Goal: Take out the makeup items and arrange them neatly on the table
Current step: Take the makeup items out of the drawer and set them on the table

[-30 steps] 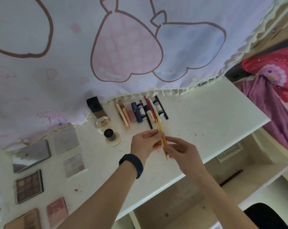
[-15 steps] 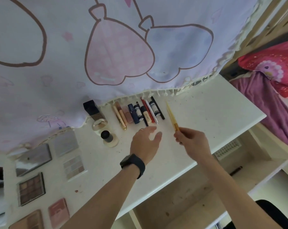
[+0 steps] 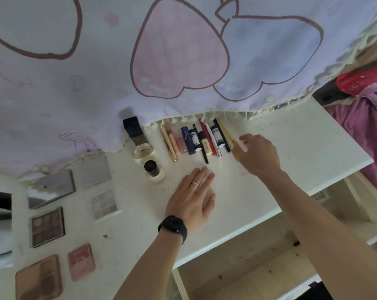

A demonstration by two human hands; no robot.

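A white table (image 3: 291,148) fills the middle of the frame, and a pale curtain (image 3: 183,50) with big pink and blue shapes hangs over its far side. Red and purple bedding (image 3: 367,100) shows at the right edge.

In the lower left of the frame lie 6 flat palettes (image 3: 47,227), set out in neat lines and not touching. Near the top middle stand 3 bottles (image 3: 154,172) close together. Just right of them is a row of tubes and pens (image 3: 196,139), side by side, with their far ends under the curtain's edge.

The yellow pencil (image 3: 226,133) lies at the right end of that row, just beside a thin black pen. The right hand (image 3: 259,154) is at the pencil's near end. Its thumb touches the pencil and its fingers are a little bent. I cannot tell if it is pinching the pencil or only touching it.

The left hand (image 3: 194,198) lies flat on the table below the row, fingers straight and close together, holding nothing. It has a ring on 1 finger and a black watch (image 3: 173,227) on the wrist.
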